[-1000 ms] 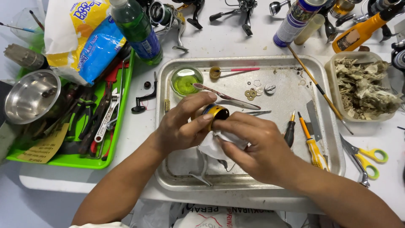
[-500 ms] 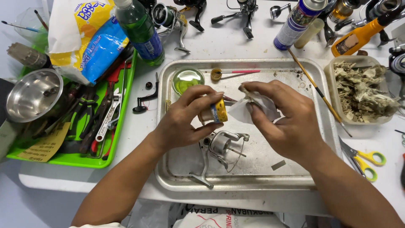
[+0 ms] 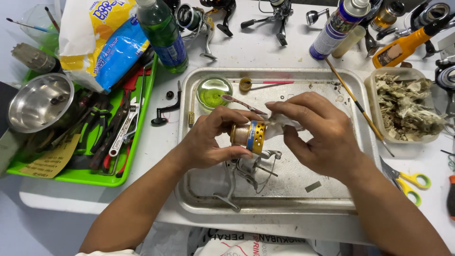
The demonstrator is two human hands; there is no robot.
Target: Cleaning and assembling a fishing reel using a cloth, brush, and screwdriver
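Observation:
My left hand point(image 3: 213, 140) holds a gold and blue fishing reel spool point(image 3: 250, 136) on its side above the metal tray point(image 3: 199, 194). My right hand point(image 3: 317, 137) presses a crumpled white tissue point(image 3: 282, 124) against the spool's open end. Below the two hands the grey reel body point(image 3: 246, 173) lies on the tray with its bail wire and stem showing. A small glass dish of green liquid point(image 3: 212, 91) stands at the tray's far left corner, next to a thin pink-handled tool point(image 3: 268, 82).
A green tray point(image 3: 102, 178) at left holds pliers, a wrench and a steel bowl point(image 3: 35, 102). A tissue pack point(image 3: 102, 45), green bottle point(image 3: 163, 33) and spray can point(image 3: 339, 26) stand behind. A tub of used tissue point(image 3: 407, 111) and yellow scissors point(image 3: 410, 182) lie at right.
Both hands rose off the reel body with the spool. The right hand brought the tissue back onto the spool's end; the spool now lies sideways in the left hand.

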